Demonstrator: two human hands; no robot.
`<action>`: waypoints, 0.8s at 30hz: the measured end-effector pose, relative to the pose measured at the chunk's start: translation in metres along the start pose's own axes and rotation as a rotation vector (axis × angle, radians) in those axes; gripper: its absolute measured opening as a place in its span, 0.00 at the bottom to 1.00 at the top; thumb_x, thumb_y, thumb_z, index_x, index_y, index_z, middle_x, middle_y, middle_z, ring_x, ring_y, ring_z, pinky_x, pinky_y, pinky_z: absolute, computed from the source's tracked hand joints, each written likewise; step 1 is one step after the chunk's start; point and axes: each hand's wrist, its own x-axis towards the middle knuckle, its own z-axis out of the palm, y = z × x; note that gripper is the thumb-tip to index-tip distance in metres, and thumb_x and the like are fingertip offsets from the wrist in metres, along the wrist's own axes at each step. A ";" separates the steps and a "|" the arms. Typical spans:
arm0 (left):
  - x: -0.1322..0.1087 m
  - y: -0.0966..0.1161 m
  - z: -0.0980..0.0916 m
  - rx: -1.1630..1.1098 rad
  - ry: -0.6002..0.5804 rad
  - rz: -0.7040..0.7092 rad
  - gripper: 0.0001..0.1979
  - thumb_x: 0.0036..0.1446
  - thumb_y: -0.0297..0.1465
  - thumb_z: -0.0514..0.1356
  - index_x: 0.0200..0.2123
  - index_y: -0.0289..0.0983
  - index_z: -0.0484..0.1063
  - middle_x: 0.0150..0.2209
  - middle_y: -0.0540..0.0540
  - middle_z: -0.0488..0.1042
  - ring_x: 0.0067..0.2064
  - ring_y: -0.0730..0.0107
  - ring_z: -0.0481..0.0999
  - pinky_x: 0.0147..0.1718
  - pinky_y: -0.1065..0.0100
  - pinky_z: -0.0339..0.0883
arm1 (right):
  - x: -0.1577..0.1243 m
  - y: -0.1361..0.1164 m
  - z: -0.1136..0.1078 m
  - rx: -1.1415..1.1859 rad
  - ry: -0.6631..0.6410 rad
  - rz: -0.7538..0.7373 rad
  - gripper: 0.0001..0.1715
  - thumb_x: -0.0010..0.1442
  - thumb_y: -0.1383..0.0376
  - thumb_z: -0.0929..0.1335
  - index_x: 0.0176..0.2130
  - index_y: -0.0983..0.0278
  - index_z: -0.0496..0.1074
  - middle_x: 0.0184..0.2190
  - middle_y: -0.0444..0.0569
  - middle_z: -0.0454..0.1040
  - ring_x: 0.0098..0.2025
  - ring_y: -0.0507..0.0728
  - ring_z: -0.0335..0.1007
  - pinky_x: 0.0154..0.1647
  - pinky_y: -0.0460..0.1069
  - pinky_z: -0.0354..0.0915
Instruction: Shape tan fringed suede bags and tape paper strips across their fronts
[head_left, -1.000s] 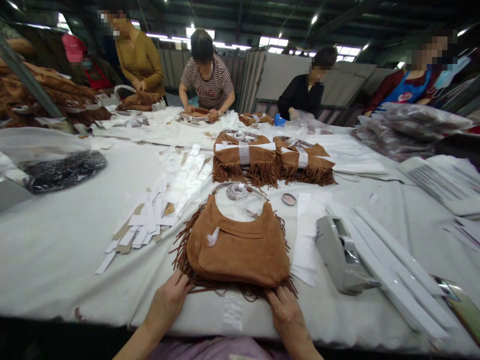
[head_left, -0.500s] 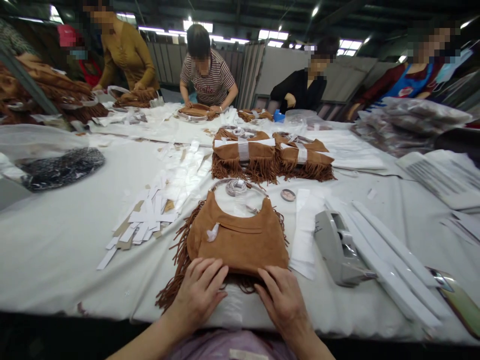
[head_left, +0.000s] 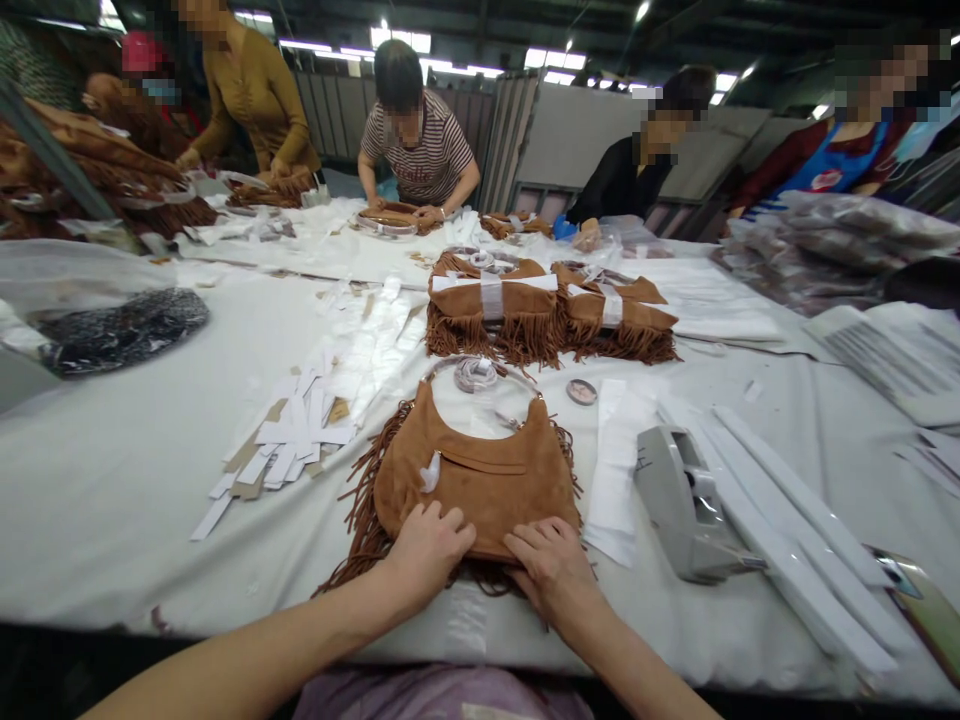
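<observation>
tape dispenser [head_left: 679,500], paper strips [head_left: 300,430]

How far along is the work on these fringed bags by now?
Done: two folded bags lie further back, each bound with a white band. In hand: the left hand and right hand press the near edge of the front bag, which lies flat. Left: this bag has no band yet; a white strip lies by its near edge.

Head-worn view, forward-down, close over table [head_left: 112,480]
</observation>
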 end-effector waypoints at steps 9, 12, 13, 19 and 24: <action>0.018 -0.010 -0.008 -0.043 -0.220 0.031 0.11 0.51 0.25 0.57 0.38 0.38 0.74 0.37 0.41 0.75 0.38 0.54 0.76 0.33 0.60 0.71 | 0.024 0.012 -0.006 0.068 -0.418 -0.003 0.13 0.50 0.60 0.72 0.38 0.59 0.73 0.36 0.46 0.77 0.42 0.61 0.70 0.40 0.51 0.57; 0.022 -0.019 -0.011 -0.089 -0.239 0.026 0.13 0.48 0.27 0.57 0.39 0.40 0.75 0.36 0.42 0.76 0.38 0.53 0.77 0.34 0.60 0.71 | 0.027 0.018 0.001 0.054 -0.389 0.037 0.06 0.55 0.61 0.69 0.35 0.60 0.73 0.34 0.46 0.77 0.38 0.58 0.71 0.37 0.49 0.57; 0.023 -0.022 -0.012 -0.102 -0.242 0.021 0.14 0.48 0.27 0.56 0.39 0.41 0.75 0.35 0.42 0.77 0.39 0.53 0.77 0.34 0.60 0.71 | 0.027 0.019 0.002 0.038 -0.363 0.036 0.06 0.56 0.61 0.69 0.35 0.61 0.72 0.33 0.47 0.76 0.37 0.57 0.71 0.36 0.48 0.57; 0.016 -0.030 -0.005 -0.149 -0.190 0.019 0.18 0.50 0.26 0.53 0.42 0.47 0.73 0.36 0.45 0.76 0.38 0.56 0.77 0.33 0.62 0.70 | 0.007 0.029 -0.001 -0.095 -0.118 -0.078 0.17 0.53 0.52 0.71 0.32 0.63 0.69 0.31 0.48 0.74 0.34 0.57 0.67 0.34 0.50 0.55; 0.016 -0.030 0.002 -0.168 -0.173 0.004 0.18 0.51 0.27 0.53 0.44 0.49 0.72 0.34 0.47 0.74 0.37 0.58 0.76 0.33 0.64 0.67 | -0.007 0.049 0.015 -0.141 0.117 -0.164 0.19 0.60 0.51 0.67 0.27 0.64 0.67 0.25 0.48 0.70 0.29 0.55 0.63 0.32 0.50 0.53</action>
